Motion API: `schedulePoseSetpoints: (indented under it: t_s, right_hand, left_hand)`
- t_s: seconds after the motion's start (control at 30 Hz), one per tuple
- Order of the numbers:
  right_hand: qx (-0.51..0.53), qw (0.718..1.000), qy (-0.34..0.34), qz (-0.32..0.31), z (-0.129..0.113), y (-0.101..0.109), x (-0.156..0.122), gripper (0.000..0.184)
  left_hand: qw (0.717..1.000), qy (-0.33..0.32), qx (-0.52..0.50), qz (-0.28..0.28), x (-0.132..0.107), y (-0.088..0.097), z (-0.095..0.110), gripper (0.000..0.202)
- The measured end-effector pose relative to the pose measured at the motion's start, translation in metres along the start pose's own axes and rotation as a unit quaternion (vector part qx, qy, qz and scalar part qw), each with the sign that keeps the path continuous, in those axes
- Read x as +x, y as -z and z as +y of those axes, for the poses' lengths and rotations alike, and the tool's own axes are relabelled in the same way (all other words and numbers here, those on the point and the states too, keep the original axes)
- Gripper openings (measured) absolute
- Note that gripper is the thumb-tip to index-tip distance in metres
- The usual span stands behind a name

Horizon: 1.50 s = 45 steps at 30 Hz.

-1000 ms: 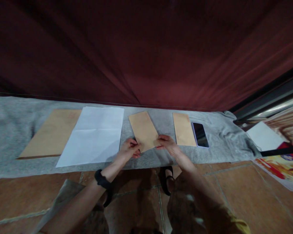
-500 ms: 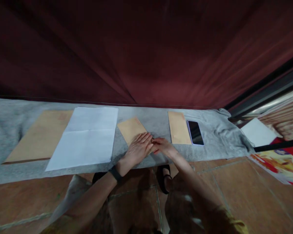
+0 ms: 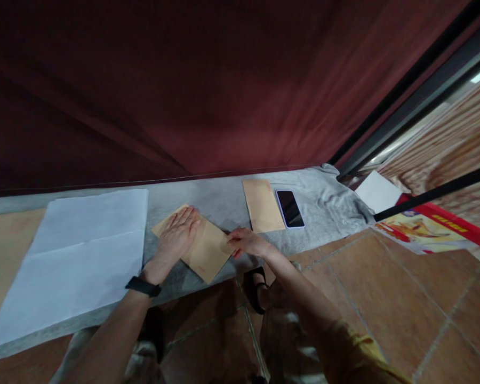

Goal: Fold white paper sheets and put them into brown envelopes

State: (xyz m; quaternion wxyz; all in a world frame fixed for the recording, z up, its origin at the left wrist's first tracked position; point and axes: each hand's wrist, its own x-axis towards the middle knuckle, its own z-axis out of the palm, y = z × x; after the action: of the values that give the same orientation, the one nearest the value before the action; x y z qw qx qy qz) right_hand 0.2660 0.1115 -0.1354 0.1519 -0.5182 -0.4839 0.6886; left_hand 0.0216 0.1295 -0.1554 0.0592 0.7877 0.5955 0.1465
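A brown kraft envelope (image 3: 210, 248) lies slanted on the grey cloth in front of me. My left hand (image 3: 178, 233) rests flat on its upper left part, fingers stretched out and close together. At the envelope's right corner, my right hand (image 3: 246, 242) pinches the edge between thumb and fingers. Another brown envelope (image 3: 263, 205) lies to the right, just beyond my right hand, with a phone (image 3: 290, 208) in a pale purple case beside it. Large white paper sheets (image 3: 80, 261) with a crease across them are left of my left hand.
Partly under the white sheets is a larger brown envelope (image 3: 8, 250) at the far left. The grey cloth (image 3: 324, 213) covers a narrow bench against a dark red curtain (image 3: 224, 106). A black metal frame (image 3: 408, 101) stands at the right, near a colourful printed box (image 3: 428, 226).
My left hand has slid left across the envelope, uncovering more of it, and my hands are now apart. The right hand stays at the right corner. The view has turned to the right.
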Motion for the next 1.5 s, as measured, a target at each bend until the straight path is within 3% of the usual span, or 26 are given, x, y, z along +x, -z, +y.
schedulePoseSetpoints:
  t_s: [0.3,0.47,0.57,0.67,0.73,0.87,1.0,1.17,1.3,1.5]
  right_hand:
    - [0.005,1.000,-0.005,-0.005,0.005,0.009,-0.006,0.016]
    - [0.011,0.999,0.011,0.041,0.006,0.008,-0.009,0.010]
    - [0.015,0.996,0.021,0.080,0.006,0.006,-0.006,0.009]
    - [0.007,0.996,0.037,0.083,0.007,0.006,-0.004,0.006]
    - [-0.001,0.996,0.047,0.078,0.007,0.006,-0.004,0.006]
    - [-0.021,0.995,0.030,0.088,0.004,0.008,-0.008,0.005]
    - [-0.053,0.992,0.011,0.118,-0.001,0.010,-0.012,0.006]
    - [-0.071,0.991,0.005,0.111,-0.007,0.012,-0.021,0.005]
    - [-0.070,0.993,0.019,0.094,-0.006,0.015,-0.024,0.008]
    - [-0.147,0.984,0.008,0.103,0.000,0.023,-0.020,0.016]
  left_hand:
    - [0.997,0.070,0.026,-0.007,0.007,0.002,-0.023,0.064]
    - [0.996,0.080,0.019,0.040,-0.002,0.015,-0.007,0.063]
    - [0.997,0.007,0.011,0.079,-0.017,0.020,0.022,0.059]
    - [0.987,-0.157,-0.021,0.022,-0.037,0.012,0.057,0.057]
    - [0.977,-0.214,-0.018,-0.003,-0.050,0.003,0.076,0.056]
    - [0.981,-0.195,0.011,-0.018,-0.067,-0.008,0.094,0.051]
    - [0.983,-0.182,0.018,-0.029,-0.076,-0.003,0.090,0.054]
    - [0.979,-0.200,0.027,-0.019,-0.094,-0.003,0.087,0.087]
    - [0.977,-0.211,0.031,-0.024,-0.102,-0.005,0.086,0.087]
    - [0.975,-0.211,0.047,-0.041,-0.106,-0.003,0.085,0.087]
